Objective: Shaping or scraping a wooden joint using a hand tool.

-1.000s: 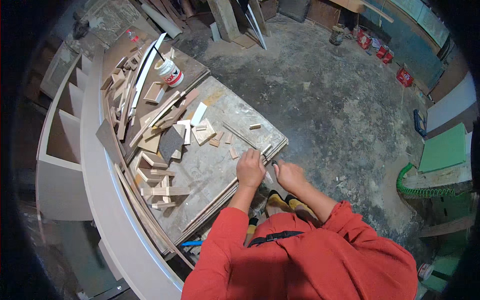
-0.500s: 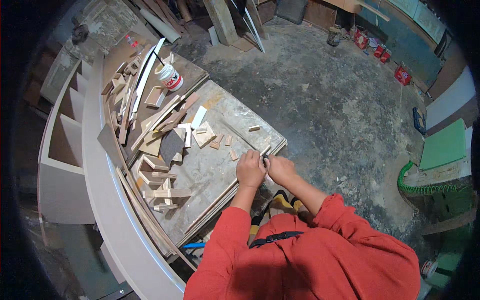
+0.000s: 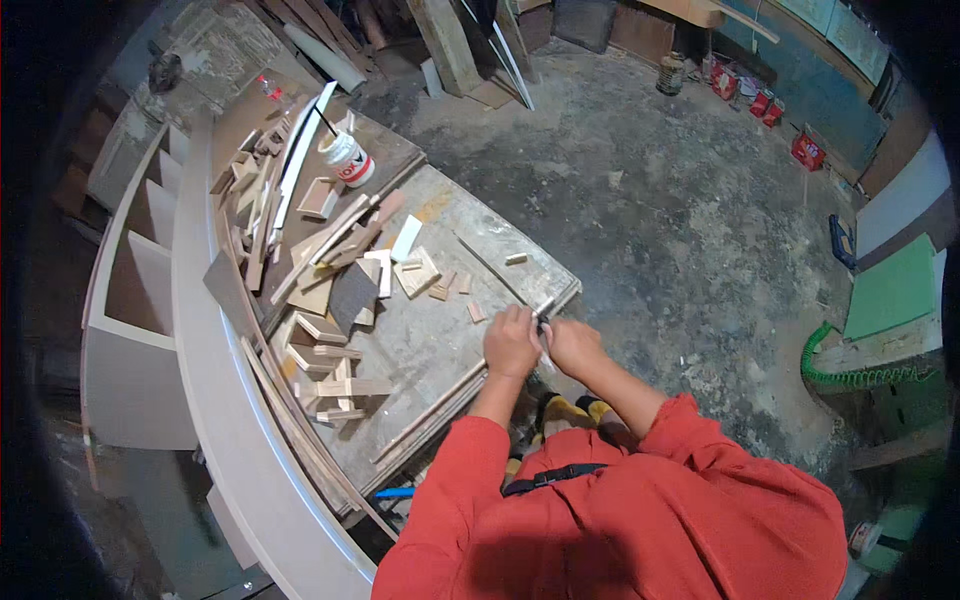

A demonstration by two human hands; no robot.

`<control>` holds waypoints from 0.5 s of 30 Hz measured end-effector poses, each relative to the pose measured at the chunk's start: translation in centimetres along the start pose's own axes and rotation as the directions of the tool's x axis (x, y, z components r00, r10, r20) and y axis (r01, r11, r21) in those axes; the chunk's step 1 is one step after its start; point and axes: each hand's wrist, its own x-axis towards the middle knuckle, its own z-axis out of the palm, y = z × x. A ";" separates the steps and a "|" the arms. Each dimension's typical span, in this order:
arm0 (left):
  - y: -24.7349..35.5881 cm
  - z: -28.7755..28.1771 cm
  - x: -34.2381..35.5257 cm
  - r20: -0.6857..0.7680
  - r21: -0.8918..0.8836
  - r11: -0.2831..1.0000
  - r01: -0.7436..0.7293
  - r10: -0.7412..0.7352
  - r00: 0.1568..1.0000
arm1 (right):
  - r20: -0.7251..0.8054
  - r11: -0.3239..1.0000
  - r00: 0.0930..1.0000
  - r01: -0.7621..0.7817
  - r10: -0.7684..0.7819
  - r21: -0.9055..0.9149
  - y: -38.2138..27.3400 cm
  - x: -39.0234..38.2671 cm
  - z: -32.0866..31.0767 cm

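At the right corner of the worktable point(image 3: 450, 350), my left hand point(image 3: 511, 342) and my right hand point(image 3: 577, 347) meet, both closed. The end of a pale stick point(image 3: 545, 304) pokes out beyond the fingers, and a small dark thing point(image 3: 542, 322) shows between the hands. Which hand grips which of these is hidden. On the tabletop near my left hand are small wood blocks point(image 3: 476, 312), and another short block point(image 3: 516, 259) lies farther off. A square wood piece point(image 3: 415, 272) and a white strip point(image 3: 407, 237) lie to the left.
Wood offcuts point(image 3: 340, 388) and long strips point(image 3: 325, 240) crowd the table's left side. A white tub point(image 3: 347, 160) with a dark stick in it stands behind them. A curved cabinet point(image 3: 135, 350) borders the left. Rightward are a green coiled hose point(image 3: 860, 377) and red containers point(image 3: 807, 150).
The whole view has shifted slightly, so table and hands sit a little farther right. Both hands remain closed together at the table corner, with the pale stick still between them.
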 end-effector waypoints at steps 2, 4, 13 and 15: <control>0.0 0.2 -0.3 0.002 0.014 1.000 -0.007 0.007 1.000 | 0.053 0.997 0.996 -0.072 0.073 -0.021 -0.3 -0.5 -0.4; 0.0 0.2 -0.3 0.009 0.021 1.000 -0.008 0.008 1.000 | 0.043 0.998 0.997 -0.070 0.070 -0.003 -0.6 -0.1 -0.4; -0.1 -0.2 -0.1 0.029 0.008 0.999 0.042 -0.042 0.999 | 0.040 0.999 0.999 -0.037 0.037 0.011 0.8 -2.8 -0.8; -0.2 -0.2 0.1 0.017 0.008 0.999 0.033 -0.033 0.999 | 0.047 0.997 0.996 -0.071 0.071 -0.013 1.2 -2.8 -0.4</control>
